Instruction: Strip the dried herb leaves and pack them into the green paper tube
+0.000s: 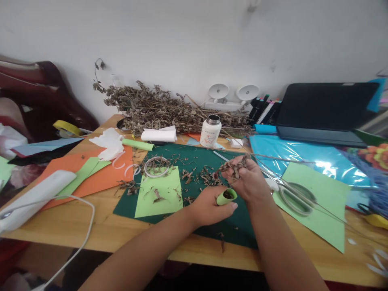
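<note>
Left grip: closed around light-green rolled-paper tube, open end up, presumably preventing spillage. Right grip, just beyond tube: pinching brown crumpled dried leaves. Dark-green flat mat below both grips, presumably shielding bench.

L hand hides most of grn paper tube.

Soft, muted light is covering the tabletop; blue plastic is throwing white glare; shadow is pooling underneath; wide-angle distortion is stretching the borders; fine detail is smearing.
</note>
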Demonstrator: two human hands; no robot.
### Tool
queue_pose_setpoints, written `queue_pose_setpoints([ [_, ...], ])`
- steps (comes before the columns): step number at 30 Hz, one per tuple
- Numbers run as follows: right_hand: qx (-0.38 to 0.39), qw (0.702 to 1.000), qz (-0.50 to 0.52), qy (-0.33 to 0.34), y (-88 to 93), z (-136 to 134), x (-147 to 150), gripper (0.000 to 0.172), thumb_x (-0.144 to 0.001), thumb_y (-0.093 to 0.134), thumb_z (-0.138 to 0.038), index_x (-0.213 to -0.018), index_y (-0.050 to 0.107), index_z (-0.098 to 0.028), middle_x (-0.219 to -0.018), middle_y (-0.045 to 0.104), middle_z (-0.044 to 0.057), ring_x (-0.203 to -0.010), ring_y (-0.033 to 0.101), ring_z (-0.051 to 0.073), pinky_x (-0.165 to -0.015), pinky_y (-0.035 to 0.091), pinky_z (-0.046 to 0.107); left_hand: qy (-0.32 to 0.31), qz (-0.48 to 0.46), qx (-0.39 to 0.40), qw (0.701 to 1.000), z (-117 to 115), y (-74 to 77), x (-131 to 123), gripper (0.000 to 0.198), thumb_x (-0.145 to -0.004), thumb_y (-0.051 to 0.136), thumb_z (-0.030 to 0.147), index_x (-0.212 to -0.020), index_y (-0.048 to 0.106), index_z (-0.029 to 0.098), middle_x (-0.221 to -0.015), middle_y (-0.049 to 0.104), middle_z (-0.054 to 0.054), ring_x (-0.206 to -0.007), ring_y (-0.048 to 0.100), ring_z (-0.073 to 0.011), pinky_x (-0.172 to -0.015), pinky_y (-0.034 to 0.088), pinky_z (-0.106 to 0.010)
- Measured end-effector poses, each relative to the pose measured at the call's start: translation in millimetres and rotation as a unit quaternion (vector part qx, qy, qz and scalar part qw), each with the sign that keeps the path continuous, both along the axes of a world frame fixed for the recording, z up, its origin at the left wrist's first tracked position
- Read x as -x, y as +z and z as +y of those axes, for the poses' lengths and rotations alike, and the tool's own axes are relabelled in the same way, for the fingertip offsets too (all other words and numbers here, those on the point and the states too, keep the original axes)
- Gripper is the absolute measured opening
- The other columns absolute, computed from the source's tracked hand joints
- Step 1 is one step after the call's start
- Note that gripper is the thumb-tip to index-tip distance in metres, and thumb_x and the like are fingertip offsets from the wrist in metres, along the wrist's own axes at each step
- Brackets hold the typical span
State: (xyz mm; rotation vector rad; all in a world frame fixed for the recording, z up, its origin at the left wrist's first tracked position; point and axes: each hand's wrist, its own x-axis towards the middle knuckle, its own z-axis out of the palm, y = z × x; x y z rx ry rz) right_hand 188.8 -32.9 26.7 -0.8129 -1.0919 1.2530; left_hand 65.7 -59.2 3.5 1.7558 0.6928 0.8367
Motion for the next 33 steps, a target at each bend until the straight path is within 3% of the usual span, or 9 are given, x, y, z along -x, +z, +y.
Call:
queue_pose_setpoints([
  [5,-0.019,0.999,0.006,-0.048,2.1,-7,9,0.041,-0.038,0.071,-0.049,-0.059,0.048,-0.022,-0.057,0.049,-0.003,-0.046,0.045,0.009,-0.046,0.04,0.027,0.023,-0.025,0.04,0.999,4,-5.4,6,0.021,-0.066,0.049,0.021,-0.053,0.034,0.016,-0.049,0.035,0.004,-0.047,0.033,-0.0062,-0.046,0.031,-0.02],
  [15,-0.031,0.996,-0.022,-0.079,-4.5,-8,18,0.04,-0.043,0.069,-0.049,-0.063,0.047,-0.022,-0.058,0.047,-0.003,-0.047,0.047,0.01,-0.046,0.04,0.027,0.078,-0.039,0.063,0.994,5,-5.9,8,0.02,-0.066,0.049,0.021,-0.053,0.034,0.016,-0.047,0.039,0.004,-0.046,0.036,-0.0065,-0.044,0.031,-0.019],
  [19,-0.043,0.993,-0.034,-0.107,-2.9,-12,22,0.04,-0.045,0.067,-0.051,-0.063,0.046,-0.022,-0.059,0.047,-0.002,-0.047,0.046,0.01,-0.043,0.039,0.025,0.068,-0.039,0.055,0.995,6,-4.4,7,0.014,-0.067,0.047,0.02,-0.057,0.038,0.016,-0.051,0.041,0.003,-0.05,0.037,-0.0076,-0.046,0.032,-0.02],
  [29,-0.04,0.992,0.048,-0.112,-3.6,-12,25,0.026,-0.049,0.069,-0.034,-0.064,0.051,-0.023,-0.058,0.048,-0.004,-0.046,0.045,0.008,-0.04,0.034,0.021,0.07,-0.041,0.083,0.993,7,-4.1,5,0.012,-0.068,0.048,0.022,-0.06,0.041,0.016,-0.052,0.042,0.003,-0.05,0.038,-0.0081,-0.049,0.033,-0.021],
  [33,-0.029,0.992,-0.008,-0.123,-4.3,0,12,0.017,-0.059,0.06,-0.031,-0.068,0.047,-0.023,-0.057,0.047,-0.005,-0.039,0.035,0.005,-0.04,0.031,0.02,0.064,-0.039,0.079,0.994,6,-4.1,7,0.016,-0.068,0.048,0.022,-0.058,0.037,0.017,-0.051,0.04,0.004,-0.048,0.036,-0.0073,-0.048,0.032,-0.021],
])
